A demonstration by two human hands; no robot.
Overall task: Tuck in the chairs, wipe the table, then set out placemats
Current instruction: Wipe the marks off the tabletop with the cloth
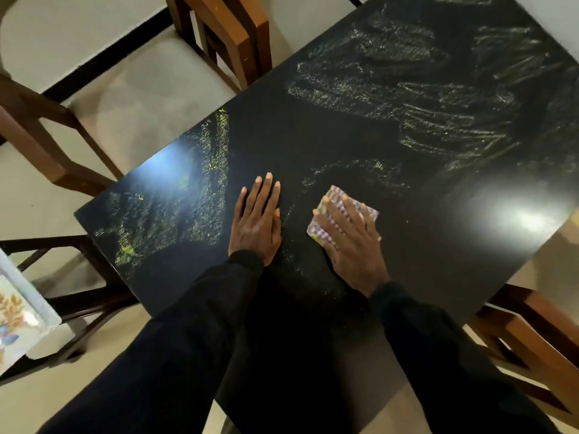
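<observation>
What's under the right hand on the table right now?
A checked cloth, pressed flat by the right hand onto the black table. Its corners show past the hand; its middle and the tabletop beneath are covered.

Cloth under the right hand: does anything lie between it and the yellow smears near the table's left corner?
Yes. The left hand lies flat on the table, directly between the cloth under the right hand and those yellow smears. Toward the pale smears farther away, nothing visible lies in the path.
</observation>
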